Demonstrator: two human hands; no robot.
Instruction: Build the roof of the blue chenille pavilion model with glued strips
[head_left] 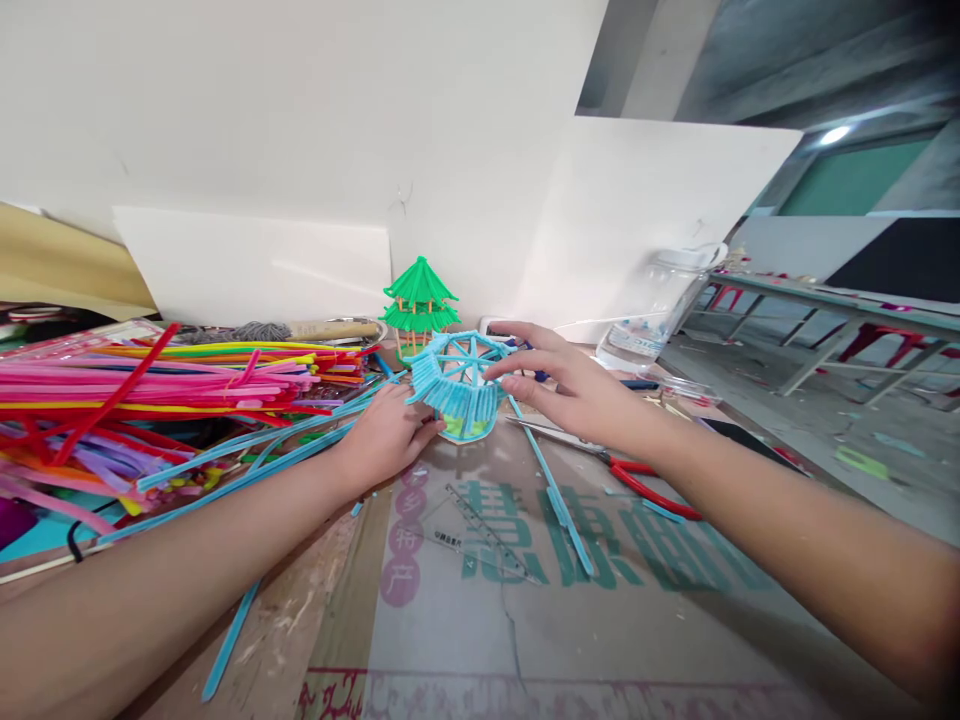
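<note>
The left hand (386, 435) has its grip closed on the lower near edge of the blue roof (457, 385), a small domed frame of fuzzy craft wire with a fringe hanging round its rim. The thumb lies against the fringe and the fingers curl under it. The right hand (570, 385) is spread open, not clasping anything. Its fingertips (501, 372) rest on the far right side of the rim.

The blue roof sits just above the tabletop (525, 620), which is covered with printed cardboard, and between the two hands. Just behind it stands a green pagoda (420, 300) of the same wire, close to the white wall.

A loose blue wire (559, 500) runs from under the right hand toward the near edge. Red-handled pliers (637, 475) lie beneath the right wrist, and a clear set square (480, 530) lies flat on the cardboard. A heap of coloured wires (150, 390) fills the left side. A clear plastic jar (660, 310) stands at the back right.
</note>
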